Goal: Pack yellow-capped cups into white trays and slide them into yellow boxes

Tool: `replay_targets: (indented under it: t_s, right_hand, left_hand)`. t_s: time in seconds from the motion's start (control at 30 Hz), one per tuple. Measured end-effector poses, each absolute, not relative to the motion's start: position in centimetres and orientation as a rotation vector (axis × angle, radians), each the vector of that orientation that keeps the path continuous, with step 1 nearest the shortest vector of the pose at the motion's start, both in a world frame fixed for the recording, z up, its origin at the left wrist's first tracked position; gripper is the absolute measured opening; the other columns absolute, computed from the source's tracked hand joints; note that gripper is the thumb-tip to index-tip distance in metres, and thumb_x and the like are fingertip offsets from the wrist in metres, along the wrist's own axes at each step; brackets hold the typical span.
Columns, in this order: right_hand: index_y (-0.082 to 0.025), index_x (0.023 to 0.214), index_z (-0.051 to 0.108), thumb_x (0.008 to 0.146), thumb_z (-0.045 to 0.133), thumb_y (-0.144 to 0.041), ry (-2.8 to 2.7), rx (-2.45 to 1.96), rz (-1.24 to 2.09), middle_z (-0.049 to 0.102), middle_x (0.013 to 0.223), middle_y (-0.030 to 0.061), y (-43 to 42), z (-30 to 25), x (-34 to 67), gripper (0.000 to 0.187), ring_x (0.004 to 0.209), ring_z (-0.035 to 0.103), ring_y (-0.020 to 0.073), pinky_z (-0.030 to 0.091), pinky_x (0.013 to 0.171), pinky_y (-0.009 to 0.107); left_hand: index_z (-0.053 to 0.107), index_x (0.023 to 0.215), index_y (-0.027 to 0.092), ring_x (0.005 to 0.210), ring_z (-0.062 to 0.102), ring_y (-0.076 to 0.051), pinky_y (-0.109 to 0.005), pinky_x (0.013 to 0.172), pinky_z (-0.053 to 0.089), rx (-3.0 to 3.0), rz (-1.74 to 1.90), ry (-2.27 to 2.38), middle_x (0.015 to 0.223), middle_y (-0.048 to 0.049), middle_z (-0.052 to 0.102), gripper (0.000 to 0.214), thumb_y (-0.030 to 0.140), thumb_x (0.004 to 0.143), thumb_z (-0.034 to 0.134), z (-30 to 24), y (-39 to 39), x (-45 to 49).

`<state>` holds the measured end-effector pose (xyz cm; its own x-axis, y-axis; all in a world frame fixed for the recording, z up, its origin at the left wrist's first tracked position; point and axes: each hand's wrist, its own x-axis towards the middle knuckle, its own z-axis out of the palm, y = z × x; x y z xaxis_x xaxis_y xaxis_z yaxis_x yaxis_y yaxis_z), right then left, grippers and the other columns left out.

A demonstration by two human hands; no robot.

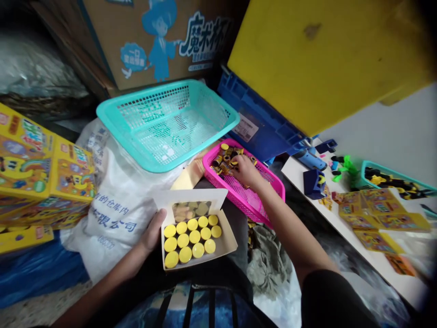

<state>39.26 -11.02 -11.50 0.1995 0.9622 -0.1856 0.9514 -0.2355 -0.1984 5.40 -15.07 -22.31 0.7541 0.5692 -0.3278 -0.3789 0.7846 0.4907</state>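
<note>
An open cardboard box [229, 239] rests at my lap with its white flap raised. Rows of small yellow-lidded cups [194, 236] stand upright inside it, with a gap along the right side. My left hand [155, 231] grips the box by its left wall, fingers mostly hidden behind it. Over to the right, my right hand [246, 171] reaches into a pink basket [235, 200], its fingers curled down among small brown cups with yellow lids [223, 160]. Whatever sits between those fingertips is hidden.
A turquoise basket [136, 152] lies ahead on a white sack [112, 196]. Printed yellow boxes [30, 168] are stacked at left. A blue crate [252, 123] and yellow bin [307, 64] block the far right. Flattened boxes [378, 207] lie on the white table [327, 223].
</note>
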Motion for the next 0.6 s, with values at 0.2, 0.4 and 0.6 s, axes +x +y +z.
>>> replay_targets:
  t_s: [0.2, 0.4, 0.6]
  right_hand:
    - [-0.012, 0.135, 0.055, 0.087, 0.068, -0.019, -1.876, -2.338, 0.559, 0.071, 0.124, 0.0193, -8.5, -14.4, 38.0, 0.050, 0.111, 0.069, 0.0309, 0.050, 0.096, 0.040]
    - [-0.017, 0.119, 0.064, 0.086, 0.064, -0.036, -1.644, -1.958, 1.005, 0.074, 0.107, 0.0089, -14.3, -10.7, 39.3, 0.038, 0.091, 0.071, 0.0215, 0.056, 0.083, 0.033]
    - [-0.026, 0.109, 0.062, 0.080, 0.076, -0.060, -1.297, -1.280, 1.473, 0.073, 0.104, 0.0049, -21.5, -4.7, 37.0, 0.047, 0.088, 0.071, 0.0212, 0.057, 0.078, 0.036]
  left_hand:
    - [0.064, 0.140, 0.016, 0.136, 0.055, -0.049, -0.063, 0.114, 0.045, 0.361, 0.595, 0.661, 0.134, -0.0203, 0.071, 0.086, 0.069, 0.073, 0.078, -22.9, -15.5, 5.3]
    - [0.071, 0.127, 0.017, 0.137, 0.055, -0.047, -0.058, 0.117, 0.043, 0.404, 0.554, 0.675, 0.130, -0.0183, 0.073, 0.077, 0.072, 0.073, 0.076, -22.1, -15.4, 5.2]
    - [0.072, 0.121, 0.014, 0.139, 0.054, -0.043, -0.054, 0.120, 0.040, 0.446, 0.610, 0.621, 0.129, -0.0160, 0.074, 0.069, 0.069, 0.078, 0.074, -21.4, -15.5, 5.7]
